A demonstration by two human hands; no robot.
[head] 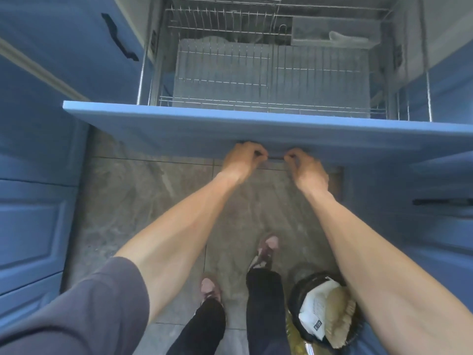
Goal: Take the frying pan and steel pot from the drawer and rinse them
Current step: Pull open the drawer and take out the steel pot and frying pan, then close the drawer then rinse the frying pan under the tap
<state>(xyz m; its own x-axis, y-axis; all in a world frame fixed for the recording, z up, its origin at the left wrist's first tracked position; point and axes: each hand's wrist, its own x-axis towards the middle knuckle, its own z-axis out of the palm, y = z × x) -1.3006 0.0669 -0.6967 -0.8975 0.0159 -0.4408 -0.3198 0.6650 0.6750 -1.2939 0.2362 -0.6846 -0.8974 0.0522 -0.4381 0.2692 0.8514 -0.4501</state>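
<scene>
A blue drawer point(256, 129) stands pulled out in front of me, with a wire rack point(256, 73) inside it. My left hand point(243, 160) and my right hand point(305, 166) both grip the dark handle point(276, 158) on the underside of the drawer front, fingers curled around it. The rack holds a grey liner and a small grey tray point(335, 32) at the back right. I see no frying pan and no steel pot in the rack.
Blue cabinet doors flank the drawer, one with a black handle point(120, 38) at the upper left. A black waste bin point(325, 308) with paper and scraps stands on the tiled floor by my right foot. My feet point(266, 249) are just below the drawer front.
</scene>
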